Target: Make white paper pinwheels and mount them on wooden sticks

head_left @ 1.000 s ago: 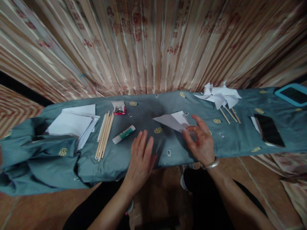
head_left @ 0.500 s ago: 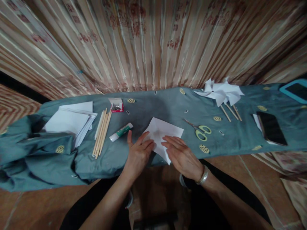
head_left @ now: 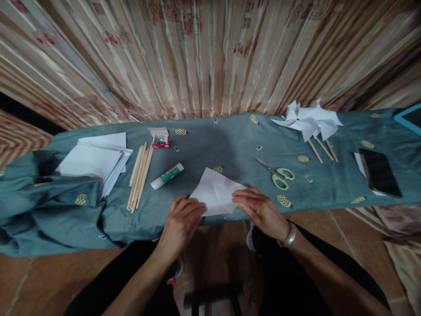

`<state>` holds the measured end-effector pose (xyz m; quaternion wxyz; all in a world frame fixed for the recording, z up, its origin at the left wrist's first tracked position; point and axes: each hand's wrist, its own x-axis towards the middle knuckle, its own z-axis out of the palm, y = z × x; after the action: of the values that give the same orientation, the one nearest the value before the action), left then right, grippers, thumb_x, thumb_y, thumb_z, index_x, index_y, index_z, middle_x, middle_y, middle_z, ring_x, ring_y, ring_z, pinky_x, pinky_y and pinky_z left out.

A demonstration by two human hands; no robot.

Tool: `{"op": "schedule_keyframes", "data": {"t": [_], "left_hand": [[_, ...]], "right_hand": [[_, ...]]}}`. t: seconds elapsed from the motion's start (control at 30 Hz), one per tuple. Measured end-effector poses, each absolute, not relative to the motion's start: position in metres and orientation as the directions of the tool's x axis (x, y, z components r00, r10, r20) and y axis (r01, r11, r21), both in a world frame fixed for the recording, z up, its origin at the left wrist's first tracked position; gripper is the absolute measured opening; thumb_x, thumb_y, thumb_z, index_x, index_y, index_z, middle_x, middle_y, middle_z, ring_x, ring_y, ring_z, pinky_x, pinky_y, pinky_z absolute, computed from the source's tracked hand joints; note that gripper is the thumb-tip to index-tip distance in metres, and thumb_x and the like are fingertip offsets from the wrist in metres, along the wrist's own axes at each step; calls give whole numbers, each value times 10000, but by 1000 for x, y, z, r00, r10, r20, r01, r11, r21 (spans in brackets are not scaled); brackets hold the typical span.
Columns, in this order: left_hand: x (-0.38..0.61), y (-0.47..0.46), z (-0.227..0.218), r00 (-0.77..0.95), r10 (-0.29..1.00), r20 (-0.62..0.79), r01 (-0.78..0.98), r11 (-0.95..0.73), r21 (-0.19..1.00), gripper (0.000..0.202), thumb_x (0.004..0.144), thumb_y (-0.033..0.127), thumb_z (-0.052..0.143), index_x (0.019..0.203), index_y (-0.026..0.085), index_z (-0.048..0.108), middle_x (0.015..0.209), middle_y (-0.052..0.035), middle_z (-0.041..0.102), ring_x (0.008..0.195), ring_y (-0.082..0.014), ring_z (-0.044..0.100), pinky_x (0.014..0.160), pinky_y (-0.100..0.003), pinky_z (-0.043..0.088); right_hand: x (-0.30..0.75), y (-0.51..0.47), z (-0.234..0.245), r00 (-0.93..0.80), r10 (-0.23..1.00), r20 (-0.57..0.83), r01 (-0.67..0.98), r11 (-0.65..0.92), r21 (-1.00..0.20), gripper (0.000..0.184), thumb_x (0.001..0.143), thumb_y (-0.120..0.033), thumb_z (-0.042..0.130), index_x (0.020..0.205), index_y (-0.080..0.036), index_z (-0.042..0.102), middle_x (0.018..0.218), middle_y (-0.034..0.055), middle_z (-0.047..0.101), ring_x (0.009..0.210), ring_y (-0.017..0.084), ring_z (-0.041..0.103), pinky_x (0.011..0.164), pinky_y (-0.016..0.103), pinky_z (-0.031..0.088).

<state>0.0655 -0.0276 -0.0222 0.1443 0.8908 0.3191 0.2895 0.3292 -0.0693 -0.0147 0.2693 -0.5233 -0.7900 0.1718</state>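
Creased white paper (head_left: 215, 192), lower centre.
Curled left hand (head_left: 182, 218) gripping its left edge; open right hand (head_left: 260, 210) flat on its right corner.

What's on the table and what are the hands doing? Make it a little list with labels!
left hand: curled on the white sheet at its near left edge
right hand: fingers flat on the sheet's right edge
left of sheet: glue stick, wooden sticks, paper stack, small red box
right of sheet: scissors, paper pinwheels, dark phone
cover: blue-grey cloth
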Motion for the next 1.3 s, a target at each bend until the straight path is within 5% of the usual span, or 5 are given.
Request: {"op": "schedule_keyframes", "data": {"t": [0.33, 0.47, 0.7, 0.93, 1.3], "left_hand": [[65, -20, -24, 461, 827, 323, 608, -559, 563, 272, 964, 309, 482, 904, 158, 700, 770, -58, 715, 723, -186, 670, 691, -317, 536], [66, -18, -25, 411, 855, 316, 669, -518, 533, 282, 951, 292, 500, 1150, 146, 636, 846, -68, 735, 732, -194, 684, 695, -316, 548], [91, -37, -13, 692, 613, 381, 599, -783, 170, 429, 948, 105, 410, 1375, 120, 444, 1419, -143, 537, 1375, -271, 420, 1122, -497, 343], [107, -50, -25, 739, 648, 184, 608, -759, 232, 614, 905, 369, 562, 1405, 51, 397, 1511, -202, 399, 1440, -379, 270, 1132, -571, 318], [105, -47, -30, 727, 671, 145, 633, -737, 238, 725, 877, 433, 596, 1437, 44, 351, 1528, -214, 363, 1445, -397, 236, 1144, -585, 289]], "right_hand": [[317, -43, -24, 25, 985, 171, 641, 116, -759, 237, 901, -405, 588, 854, -212, 717, 859, 42, 747, 782, 201, 696, 729, 320, 549], [313, -34, -24, 64, 982, 178, 686, 86, -723, 231, 891, -398, 602, 818, -205, 704, 862, 49, 742, 790, 204, 691, 748, 322, 538], [309, -21, -30, 38, 959, 281, 738, 163, -655, 201, 872, -382, 619, 800, -203, 678, 1022, 93, 721, 969, 245, 666, 892, 422, 519], [306, -18, -32, 23, 957, 290, 760, 172, -627, 193, 866, -371, 617, 782, -204, 665, 1032, 101, 711, 965, 251, 658, 920, 452, 504], [305, -15, -33, 41, 957, 286, 772, 152, -617, 168, 862, -340, 617, 766, -208, 658, 1018, 95, 713, 959, 249, 657, 895, 430, 517]]}}
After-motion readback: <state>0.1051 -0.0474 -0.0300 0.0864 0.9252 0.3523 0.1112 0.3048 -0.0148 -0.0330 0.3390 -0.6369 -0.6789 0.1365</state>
